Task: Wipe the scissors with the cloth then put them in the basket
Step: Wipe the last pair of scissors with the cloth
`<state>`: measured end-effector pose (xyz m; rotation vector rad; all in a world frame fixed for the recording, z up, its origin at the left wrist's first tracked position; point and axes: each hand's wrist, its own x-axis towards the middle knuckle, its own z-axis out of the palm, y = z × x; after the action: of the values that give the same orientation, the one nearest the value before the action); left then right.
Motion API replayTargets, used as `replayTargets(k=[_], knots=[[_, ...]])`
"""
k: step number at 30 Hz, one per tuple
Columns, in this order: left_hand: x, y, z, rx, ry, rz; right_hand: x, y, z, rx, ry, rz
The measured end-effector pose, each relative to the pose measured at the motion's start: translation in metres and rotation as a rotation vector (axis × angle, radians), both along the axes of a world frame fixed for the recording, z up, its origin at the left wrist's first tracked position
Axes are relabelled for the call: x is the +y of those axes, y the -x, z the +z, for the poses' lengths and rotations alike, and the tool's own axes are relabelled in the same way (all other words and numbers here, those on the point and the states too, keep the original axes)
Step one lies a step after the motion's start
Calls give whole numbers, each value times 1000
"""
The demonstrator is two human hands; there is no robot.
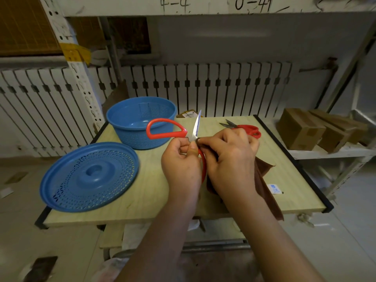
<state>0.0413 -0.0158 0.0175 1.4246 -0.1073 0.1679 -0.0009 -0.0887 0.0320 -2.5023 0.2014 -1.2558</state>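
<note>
Lower red handle loop of the held scissors [195,127] mostly hidden between the hands, one blade buried in the brown cloth [264,180]. Left hand [181,165] curled round that handle; right hand [230,159] pinching cloth onto the blade near the pivot, above the table [146,190]. Blue basket [140,123] behind left, second scissors [244,128] partly covered behind the right hand.

**Red, blue and brown on pale wood**

The held scissors [166,130] have bright red handles and a silvery blade; the second pair of scissors [247,129] has red handles and grey blades. The cloth [264,180] is plain reddish brown. The basket [140,123] and its lid [89,177] are blue, both pierced with fine lattice perforations. The table [150,192] is pale yellowish wood grain, edged in black.
</note>
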Motion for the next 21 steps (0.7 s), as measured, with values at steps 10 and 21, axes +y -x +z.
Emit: replayTargets(k=[10,21], knots=[[2,1,-2,11,27,-6,2,2,-3,-27,6,-9],[1,0,0,16,15,7,6,3,-6,-41,-8,-36]])
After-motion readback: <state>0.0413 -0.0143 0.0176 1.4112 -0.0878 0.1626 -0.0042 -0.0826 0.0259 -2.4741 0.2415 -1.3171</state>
